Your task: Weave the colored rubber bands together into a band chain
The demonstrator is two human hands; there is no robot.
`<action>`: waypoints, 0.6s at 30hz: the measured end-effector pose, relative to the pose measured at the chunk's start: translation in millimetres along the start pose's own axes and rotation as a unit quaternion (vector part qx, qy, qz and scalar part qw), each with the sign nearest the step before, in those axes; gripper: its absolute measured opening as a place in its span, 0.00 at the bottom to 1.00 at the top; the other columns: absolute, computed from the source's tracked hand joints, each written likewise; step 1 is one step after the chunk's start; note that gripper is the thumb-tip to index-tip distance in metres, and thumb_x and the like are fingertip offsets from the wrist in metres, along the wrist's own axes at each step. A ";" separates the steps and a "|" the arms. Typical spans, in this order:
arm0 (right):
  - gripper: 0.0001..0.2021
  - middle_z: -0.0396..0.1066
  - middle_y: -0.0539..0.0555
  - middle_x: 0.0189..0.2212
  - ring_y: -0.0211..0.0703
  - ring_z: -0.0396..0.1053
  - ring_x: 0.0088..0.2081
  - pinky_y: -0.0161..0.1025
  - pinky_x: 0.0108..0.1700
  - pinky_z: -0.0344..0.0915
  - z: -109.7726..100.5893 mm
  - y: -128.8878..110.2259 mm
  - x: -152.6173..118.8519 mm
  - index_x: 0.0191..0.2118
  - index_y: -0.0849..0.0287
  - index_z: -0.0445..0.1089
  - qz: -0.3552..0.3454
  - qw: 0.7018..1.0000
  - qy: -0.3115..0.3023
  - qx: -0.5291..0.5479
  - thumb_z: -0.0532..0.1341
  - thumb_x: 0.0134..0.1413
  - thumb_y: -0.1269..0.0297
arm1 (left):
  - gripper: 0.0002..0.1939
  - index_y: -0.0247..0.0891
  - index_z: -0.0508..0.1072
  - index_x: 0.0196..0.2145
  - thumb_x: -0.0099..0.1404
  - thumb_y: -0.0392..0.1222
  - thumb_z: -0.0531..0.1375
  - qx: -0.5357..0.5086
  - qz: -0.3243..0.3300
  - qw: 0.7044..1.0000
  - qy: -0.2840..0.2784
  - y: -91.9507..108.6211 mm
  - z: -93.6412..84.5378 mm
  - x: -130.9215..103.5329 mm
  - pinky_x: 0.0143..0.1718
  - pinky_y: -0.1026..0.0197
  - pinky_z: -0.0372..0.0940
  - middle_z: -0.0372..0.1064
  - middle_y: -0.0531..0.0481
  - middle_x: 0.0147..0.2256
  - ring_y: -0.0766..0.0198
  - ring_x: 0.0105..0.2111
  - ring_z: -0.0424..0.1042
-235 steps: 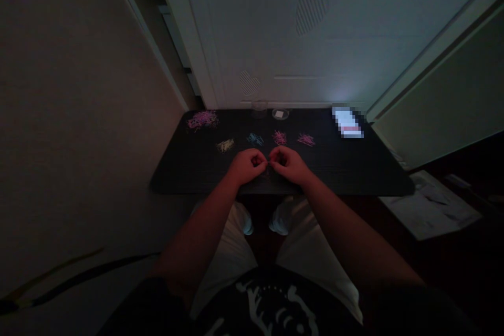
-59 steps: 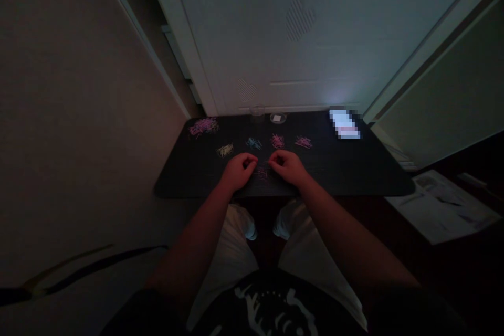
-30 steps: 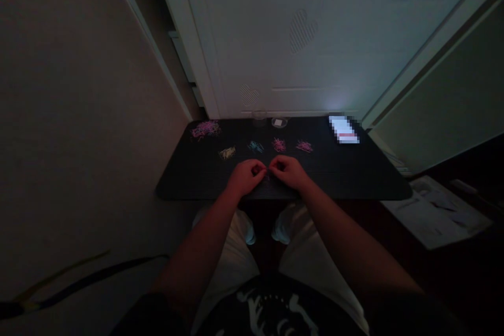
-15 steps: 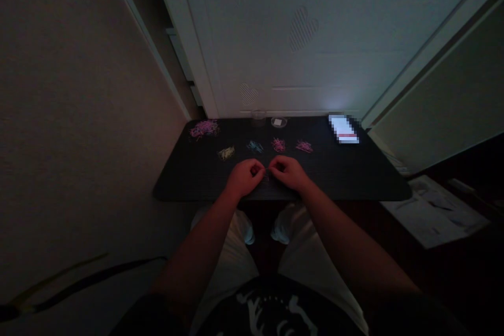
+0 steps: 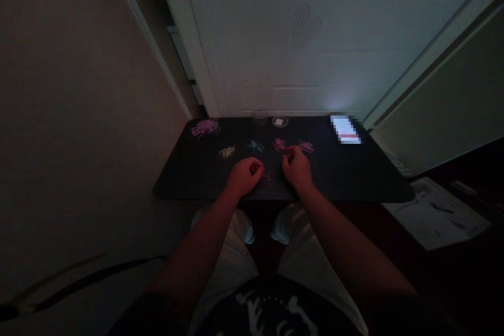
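Note:
My left hand (image 5: 246, 176) is closed near the front of the dark table, thumb and fingertips together; what it pinches is too small to make out. A few thin pinkish pieces (image 5: 268, 176) lie just right of it. My right hand (image 5: 297, 168) reaches to the near edge of a red-pink pile (image 5: 279, 144), its thumb and index finger close together; whether anything is between them cannot be seen. Beside that hand lies another pink pile (image 5: 306, 146). Blue pieces (image 5: 255, 146) and yellowish pieces (image 5: 227, 152) form separate piles to the left.
A larger mixed pink-purple pile (image 5: 205, 127) lies at the table's back left. A clear cup (image 5: 260, 117) and a round lid or dish (image 5: 280, 122) with a white square stand at the back. A lit phone (image 5: 345, 129) lies back right on the table (image 5: 354, 178).
My right hand has moved away from my left hand, forward and right to the red-pink pile. My left hand has stayed nearly in place.

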State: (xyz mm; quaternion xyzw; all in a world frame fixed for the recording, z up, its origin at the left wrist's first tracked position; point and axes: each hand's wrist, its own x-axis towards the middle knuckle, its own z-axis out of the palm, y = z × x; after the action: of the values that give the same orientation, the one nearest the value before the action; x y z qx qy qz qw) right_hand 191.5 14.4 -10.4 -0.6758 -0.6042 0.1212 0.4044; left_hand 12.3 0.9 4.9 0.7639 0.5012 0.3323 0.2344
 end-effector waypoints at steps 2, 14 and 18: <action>0.09 0.69 0.55 0.29 0.44 0.65 0.30 0.40 0.35 0.60 -0.7 1.0 -1.1 0.38 0.59 0.66 -0.011 1.000 0.000 0.003 0.54 0.50 0.67 | 0.05 0.37 0.71 0.31 0.59 0.40 0.56 0.005 0.003 1.000 -0.005 -0.2 -0.4 0.0 0.31 0.63 0.62 0.69 0.52 0.28 0.66 0.28 0.67; 0.14 0.71 0.57 0.38 0.47 0.67 0.37 0.42 0.41 0.61 -2.1 2.0 1.9 0.41 0.58 0.67 -0.038 0.998 -0.035 0.034 0.51 0.48 0.74 | 0.06 0.37 0.71 0.30 0.59 0.40 0.56 -0.003 -0.007 1.000 0.018 -1.9 -0.5 -0.2 0.30 0.64 0.61 0.70 0.52 0.28 0.67 0.28 0.67; 0.10 0.70 0.55 0.33 0.43 0.65 0.33 0.39 0.37 0.61 -3.7 0.9 -0.6 0.37 0.59 0.68 -0.084 0.993 -0.071 0.042 0.52 0.48 0.72 | 0.07 0.36 0.70 0.30 0.60 0.40 0.54 -0.034 -0.099 0.984 0.146 -8.0 -3.4 3.1 0.30 0.64 0.62 0.69 0.51 0.27 0.67 0.27 0.67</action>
State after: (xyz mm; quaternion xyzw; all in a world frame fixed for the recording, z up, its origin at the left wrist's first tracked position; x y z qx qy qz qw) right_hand 194.5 12.4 -8.8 -0.5949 -0.6804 0.1599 0.3970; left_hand 5.8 7.0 2.5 0.6455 0.5914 0.4322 0.2162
